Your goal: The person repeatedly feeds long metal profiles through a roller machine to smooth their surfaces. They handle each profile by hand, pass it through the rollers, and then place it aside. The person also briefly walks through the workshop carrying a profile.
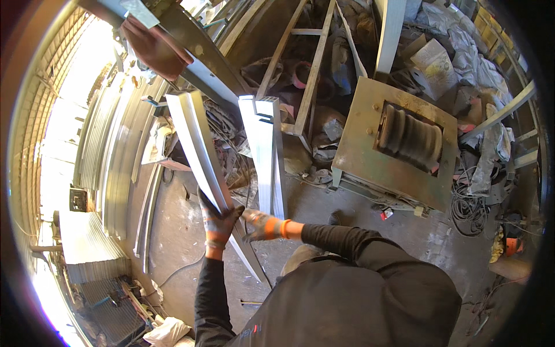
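Note:
My left hand (218, 224), in a grey and orange work glove, is closed round a long silver metal profile (199, 147). The profile slants from the upper left down past my hands to its narrow lower end near my body. My right hand (265, 225), gloved alike, is at the profile's right side with its fingers stretched toward it; whether they touch it I cannot tell. Just beyond my hands, more silver profiles (263, 156) stand side by side, their upper ends by a steel beam (214, 75).
A greenish metal machine housing (358, 144) with a dark ribbed roller (410, 139) stands at the right. Coiled cable (469, 208) lies beside it. Long metal lengths (115, 156) and corrugated sheets (87, 243) line the left. A brown cloth (153, 49) hangs from the beam.

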Motion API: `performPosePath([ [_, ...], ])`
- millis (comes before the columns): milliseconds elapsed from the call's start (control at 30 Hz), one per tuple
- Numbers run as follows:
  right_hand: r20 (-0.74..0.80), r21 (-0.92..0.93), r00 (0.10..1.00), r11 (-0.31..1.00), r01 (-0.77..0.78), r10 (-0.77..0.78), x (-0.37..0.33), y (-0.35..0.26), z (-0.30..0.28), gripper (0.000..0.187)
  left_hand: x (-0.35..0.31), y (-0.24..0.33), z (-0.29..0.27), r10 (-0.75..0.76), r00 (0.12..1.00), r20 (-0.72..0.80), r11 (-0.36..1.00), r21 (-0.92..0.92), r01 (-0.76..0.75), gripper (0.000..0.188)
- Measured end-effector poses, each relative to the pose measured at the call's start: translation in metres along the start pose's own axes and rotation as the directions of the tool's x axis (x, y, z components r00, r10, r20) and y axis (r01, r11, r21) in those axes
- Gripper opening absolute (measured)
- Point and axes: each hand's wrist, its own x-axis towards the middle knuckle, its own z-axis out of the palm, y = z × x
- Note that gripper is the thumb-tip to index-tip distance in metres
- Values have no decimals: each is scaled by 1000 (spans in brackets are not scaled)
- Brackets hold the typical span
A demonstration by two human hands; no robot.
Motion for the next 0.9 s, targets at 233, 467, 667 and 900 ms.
performPosePath([
  [233,-309,-226,873,863,-452,377,-8,74,-114,94,128,-185,35,10,997,-82,961,275,13,145],
  [467,-507,-582,819,595,-554,267,119,131,-199,86,224,-333,90,-91,991,-97,934,336,119,140],
  [667,-589,-645,745,373,-667,314,257,207,-245,90,303,-419,140,-290,956,-37,906,311,287,145],
  [900,-736,-396,637,616,-681,231,244,235,-203,67,342,-450,168,-291,956,-44,917,273,292,146],
])
